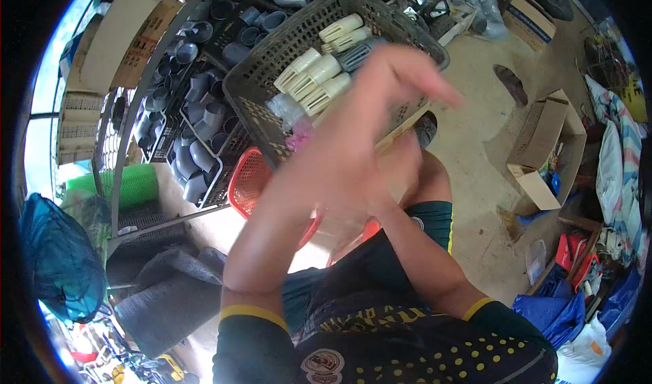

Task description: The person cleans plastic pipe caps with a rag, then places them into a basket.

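Observation:
My left hand [380, 105] is raised close to the camera, blurred by motion, with its fingers apart and bent over to the right; nothing shows in it. My right hand [399, 167] lies partly behind it near the left wrist, and its fingers are smeared and overlapped. Beyond my hands stands a black plastic crate [255, 78]. Inside it are several cream slotted plastic fittings [311, 75], a dark grey slotted fitting [356, 55] and a pink and clear plastic bag [297, 129]. My left hand and forearm hide part of the crate.
Grey pipe fittings [197, 156] fill baskets at the left. A red plastic basket [248, 180] is beside the crate. An open cardboard box [543, 153] and a dark shoe [509, 85] lie on the floor at right. A dark mesh roll [163, 302] is at lower left.

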### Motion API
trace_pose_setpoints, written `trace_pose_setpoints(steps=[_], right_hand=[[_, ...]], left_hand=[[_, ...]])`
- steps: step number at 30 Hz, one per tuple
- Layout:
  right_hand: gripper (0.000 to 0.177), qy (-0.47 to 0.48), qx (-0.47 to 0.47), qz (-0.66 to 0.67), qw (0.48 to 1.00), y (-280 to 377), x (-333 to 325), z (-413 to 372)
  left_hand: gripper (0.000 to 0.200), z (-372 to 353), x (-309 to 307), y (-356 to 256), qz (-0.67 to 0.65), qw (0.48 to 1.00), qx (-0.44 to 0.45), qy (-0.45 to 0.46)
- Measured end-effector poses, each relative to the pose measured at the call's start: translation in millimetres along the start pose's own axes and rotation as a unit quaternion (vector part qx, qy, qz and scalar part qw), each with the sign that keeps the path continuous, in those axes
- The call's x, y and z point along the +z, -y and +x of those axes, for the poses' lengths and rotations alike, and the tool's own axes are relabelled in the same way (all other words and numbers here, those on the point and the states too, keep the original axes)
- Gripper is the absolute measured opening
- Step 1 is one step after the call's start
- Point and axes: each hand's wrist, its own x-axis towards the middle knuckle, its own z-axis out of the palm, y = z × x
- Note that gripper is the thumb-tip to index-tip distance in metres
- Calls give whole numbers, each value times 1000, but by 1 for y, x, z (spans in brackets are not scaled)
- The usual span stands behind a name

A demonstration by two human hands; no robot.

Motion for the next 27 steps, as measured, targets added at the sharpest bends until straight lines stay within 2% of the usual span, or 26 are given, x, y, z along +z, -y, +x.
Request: trace_pose_setpoints(steps=[2, 3, 4, 7, 8, 10, 11, 12, 13, 15, 16, 17, 19, 20, 21, 23, 25, 27], right_hand=[[37, -58, -6, -78, 995, 1, 10, -2], [37, -87, -9, -118, 989, 4, 17, -3], [41, -69, 7, -129, 989, 6, 19, -3], [45, 17, 8, -113, 993, 18, 34, -13], [43, 44, -11, -101, 994, 17, 32, -10], [40, 32, 15, -58, 998, 24, 38, -16], [39, 26, 28, -35, 999, 28, 39, -19], [29, 29, 89, -3, 996, 30, 35, -16], [30, 70, 111, 30, 991, 34, 28, -16], [33, 154, 151, 97, 972, 40, 20, -21], [41, 174, 145, 105, 968, 35, 14, -18], [42, 170, 137, 105, 970, 38, 12, -19], [43, 165, 124, 103, 973, 48, 9, -26], [46, 200, 88, 113, 969, 52, 8, -28], [46, 172, 55, 118, 976, 56, 7, -28], [48, 111, -10, 132, 985, 61, 4, -30], [54, 166, -39, 161, 972, 71, 21, -55], [61, 211, -64, 179, 959, 78, 38, -74]], left_hand=[[37, 32, -41, 81, 253, 959, -68, -110], [37, 43, -64, 133, 271, 940, -145, -147], [45, 55, -84, 177, 328, 898, -232, -178], [66, 79, -123, 271, 457, 800, -359, -149], [68, 79, -126, 294, 491, 792, -328, -157], [71, 81, -125, 314, 555, 768, -267, -174], [74, 87, -130, 322, 551, 754, -328, -143], [78, 94, -133, 321, 544, 736, -388, -109], [81, 96, -133, 319, 534, 714, -447, -75], [79, 81, -135, 308, 555, 724, -404, -72], [78, 77, -141, 297, 568, 727, -377, -78], [74, 70, -147, 283, 526, 756, -374, -105], [67, 42, -137, 214, 438, 806, -363, -163], [63, 25, -123, 170, 390, 831, -344, -197], [59, 6, -111, 136, 340, 852, -324, -230], [55, -55, -117, 147, 98, 930, -249, -252], [49, -107, -70, 95, 16, 927, -263, -266], [43, -152, -31, 81, -30, 937, -174, -302]])
